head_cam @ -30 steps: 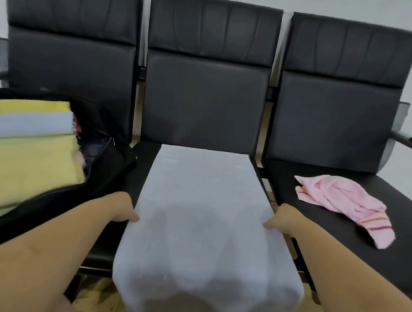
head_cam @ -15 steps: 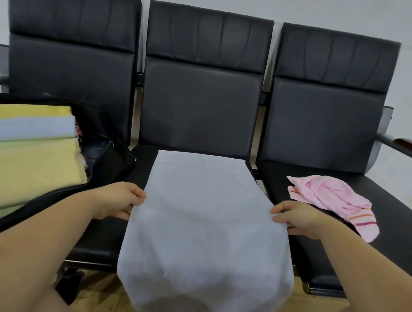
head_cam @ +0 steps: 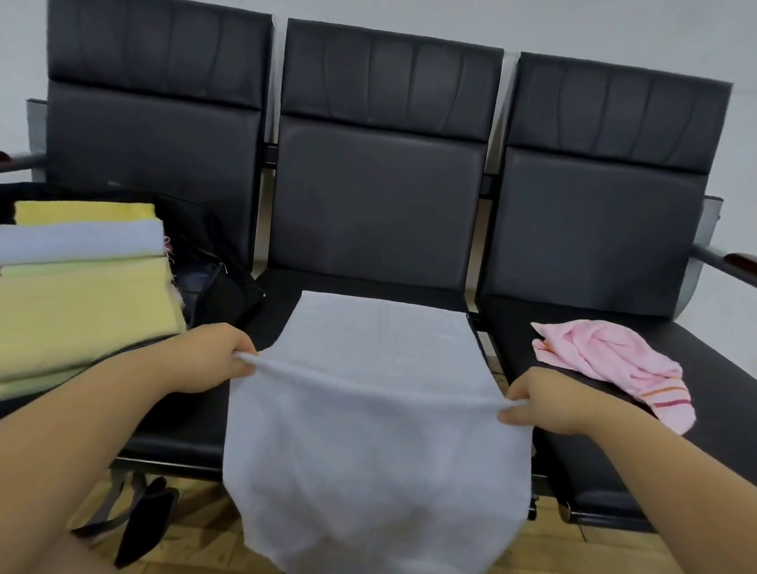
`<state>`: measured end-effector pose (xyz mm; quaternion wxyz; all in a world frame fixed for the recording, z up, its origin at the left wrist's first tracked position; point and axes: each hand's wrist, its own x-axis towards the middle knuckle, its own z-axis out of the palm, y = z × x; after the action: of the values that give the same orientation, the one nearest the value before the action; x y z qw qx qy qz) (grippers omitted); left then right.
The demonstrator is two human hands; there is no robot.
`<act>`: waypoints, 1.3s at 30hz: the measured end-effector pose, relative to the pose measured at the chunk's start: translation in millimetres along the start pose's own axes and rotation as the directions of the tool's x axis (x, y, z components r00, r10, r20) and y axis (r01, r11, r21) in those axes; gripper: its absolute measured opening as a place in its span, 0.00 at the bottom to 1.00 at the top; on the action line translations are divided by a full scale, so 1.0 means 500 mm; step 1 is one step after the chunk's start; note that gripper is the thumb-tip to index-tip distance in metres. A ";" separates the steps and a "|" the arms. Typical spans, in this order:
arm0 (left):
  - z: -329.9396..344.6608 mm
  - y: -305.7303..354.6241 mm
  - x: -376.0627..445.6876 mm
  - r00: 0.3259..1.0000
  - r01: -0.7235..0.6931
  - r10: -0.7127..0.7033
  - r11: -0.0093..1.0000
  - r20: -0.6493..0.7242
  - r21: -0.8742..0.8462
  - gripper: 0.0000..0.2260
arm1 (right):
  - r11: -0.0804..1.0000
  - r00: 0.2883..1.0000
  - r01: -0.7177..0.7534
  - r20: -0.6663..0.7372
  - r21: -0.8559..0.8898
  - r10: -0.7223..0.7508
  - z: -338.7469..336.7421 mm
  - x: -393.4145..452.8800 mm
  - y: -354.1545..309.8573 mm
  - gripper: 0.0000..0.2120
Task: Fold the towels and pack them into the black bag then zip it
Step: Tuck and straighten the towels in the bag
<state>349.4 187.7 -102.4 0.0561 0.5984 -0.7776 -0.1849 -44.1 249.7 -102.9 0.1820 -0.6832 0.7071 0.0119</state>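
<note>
Fingers (head_cam: 243, 358) of both hands pinch white towel (head_cam: 374, 418), prob. lifted.

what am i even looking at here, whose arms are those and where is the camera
There is no machine here. The camera is worn on a person's head and looks forward and down, so the two bare arms reaching in are that person's own.

In front is a row of three black seats. A white towel lies on the middle seat and hangs over its front edge. The left hand and the right hand each pinch one side edge of it, lifting a ridge across the cloth, probably to fold it.

On the left seat a stack of folded towels rests on an open black bag. On the right seat lies a crumpled pink towel.
</note>
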 end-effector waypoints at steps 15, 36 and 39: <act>-0.137 0.014 -0.102 0.958 -0.265 -0.024 0.310 -0.286 -0.913 0.32 | 0.119 0.968 0.235 -0.221 0.965 -0.115 -0.153 -0.150 -0.026 0.13; 0.001 0.030 0.217 0.879 0.038 -0.413 0.556 -0.237 -0.830 0.11 | 0.745 0.804 0.089 -0.489 0.661 0.338 -0.059 0.202 0.037 0.08; 0.047 0.042 0.264 0.876 0.006 -0.336 0.725 -0.347 -0.688 0.13 | 0.782 0.801 0.119 -0.524 0.612 0.289 -0.039 0.246 0.010 0.06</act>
<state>286.4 71.7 -134.3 0.4265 0.6349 -0.5636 -0.3121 -53.5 126.6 -119.5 0.1644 -0.5191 0.7231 -0.4250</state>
